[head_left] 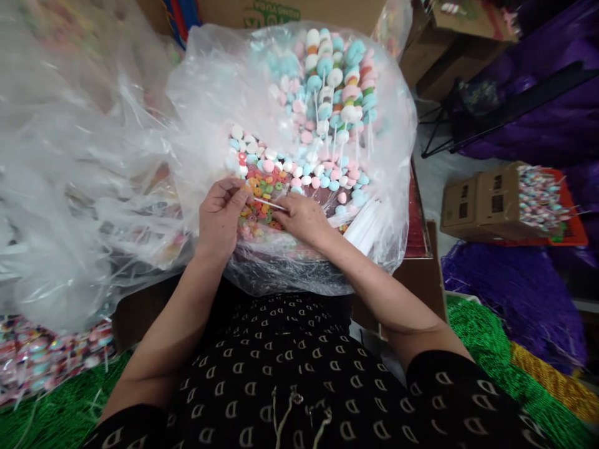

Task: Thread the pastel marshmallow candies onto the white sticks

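Note:
A thin white stick [267, 202] spans the gap between my two hands above a heap of ring candies [264, 184]. My right hand [302, 218] grips its right end. The fingers of my left hand [224, 209] are pinched at the other end, around something too small to make out. Pink, blue and white marshmallows [306, 168] lie just beyond the rings. Farther back, finished-looking skewers of marshmallows and rings [350, 93] rest side by side on the clear plastic sheet [201, 81]. Loose white sticks [367, 227] lie right of my right hand.
More clear plastic [79, 143] covers the left side. At the right stand a cardboard box [482, 202] and wrapped sticks [543, 199] on an orange crate [573, 215]. Green tinsel [477, 330] and purple tinsel [515, 293] lie at the lower right.

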`<move>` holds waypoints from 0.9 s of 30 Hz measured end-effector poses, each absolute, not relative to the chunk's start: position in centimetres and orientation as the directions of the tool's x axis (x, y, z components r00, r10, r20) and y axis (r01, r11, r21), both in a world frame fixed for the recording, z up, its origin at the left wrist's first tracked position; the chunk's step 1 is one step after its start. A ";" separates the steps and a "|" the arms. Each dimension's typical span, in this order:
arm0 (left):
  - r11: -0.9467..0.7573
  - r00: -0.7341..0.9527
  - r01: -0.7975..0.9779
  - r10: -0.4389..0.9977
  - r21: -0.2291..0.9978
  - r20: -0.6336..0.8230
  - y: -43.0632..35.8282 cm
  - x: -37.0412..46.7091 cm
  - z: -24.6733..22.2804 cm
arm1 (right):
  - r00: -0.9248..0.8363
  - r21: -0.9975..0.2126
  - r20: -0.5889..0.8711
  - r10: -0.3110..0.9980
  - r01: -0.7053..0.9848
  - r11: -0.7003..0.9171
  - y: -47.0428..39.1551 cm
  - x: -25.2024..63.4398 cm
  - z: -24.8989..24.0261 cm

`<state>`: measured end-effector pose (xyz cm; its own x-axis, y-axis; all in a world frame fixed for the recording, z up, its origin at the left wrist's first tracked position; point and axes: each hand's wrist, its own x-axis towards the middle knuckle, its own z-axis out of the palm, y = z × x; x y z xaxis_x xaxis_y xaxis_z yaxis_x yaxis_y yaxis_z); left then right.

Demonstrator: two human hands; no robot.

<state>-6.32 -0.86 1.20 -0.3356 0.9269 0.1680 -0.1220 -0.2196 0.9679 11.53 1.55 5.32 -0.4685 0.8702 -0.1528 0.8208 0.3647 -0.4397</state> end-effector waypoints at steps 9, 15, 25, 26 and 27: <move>-0.143 -0.308 0.023 0.941 0.989 0.143 -1.7 -6.1 1.9 | -0.435 -0.453 -0.121 0.892 0.824 0.340 1.6 14.4 5.1; -0.253 0.110 0.546 0.967 0.799 0.231 -1.4 -4.0 2.3 | -0.233 -0.310 0.011 0.972 0.924 0.225 4.1 14.8 5.0; -0.267 0.074 0.619 0.956 0.739 0.284 -0.7 -3.7 1.2 | -0.182 -0.446 -0.070 0.981 0.885 0.132 4.9 14.3 4.7; -0.262 0.053 0.588 0.956 0.765 0.287 -0.6 -3.8 1.3 | -0.179 -0.505 -0.072 0.981 0.855 0.119 4.9 14.7 5.0; -0.264 0.043 0.563 0.956 0.783 0.291 -0.5 -3.8 1.5 | -0.183 -0.562 -0.072 0.981 0.820 0.112 4.8 15.0 5.2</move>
